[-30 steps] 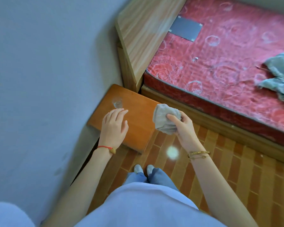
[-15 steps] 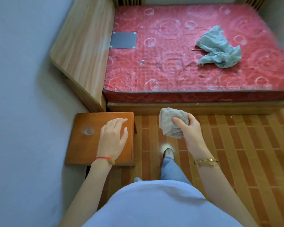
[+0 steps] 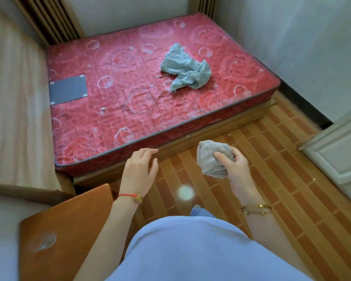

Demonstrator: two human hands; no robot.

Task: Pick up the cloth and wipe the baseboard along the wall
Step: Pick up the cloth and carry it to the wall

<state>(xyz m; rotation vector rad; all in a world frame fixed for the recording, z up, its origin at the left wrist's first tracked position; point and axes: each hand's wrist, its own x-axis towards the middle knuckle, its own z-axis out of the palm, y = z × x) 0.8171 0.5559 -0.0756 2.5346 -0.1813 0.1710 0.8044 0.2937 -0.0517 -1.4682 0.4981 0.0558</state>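
My right hand (image 3: 236, 169) grips a bunched grey cloth (image 3: 210, 158) in front of me, above the brown tiled floor. My left hand (image 3: 140, 171) hovers open with relaxed fingers near the bed's front edge, holding nothing. A dark baseboard (image 3: 304, 104) runs along the foot of the white wall at the right, beyond the bed's corner. It lies well away from both hands.
A red mattress (image 3: 130, 94) on a wooden frame fills the middle, with a crumpled pale-green garment (image 3: 186, 69) on it. A wooden headboard (image 3: 14, 110) stands left. An orange stool (image 3: 69, 230) sits at lower left. A white door (image 3: 340, 151) is at the right.
The view has swung right, from the left wall and stool toward the bed and right wall. My left hand has lifted off the stool. The right hand still holds the cloth.
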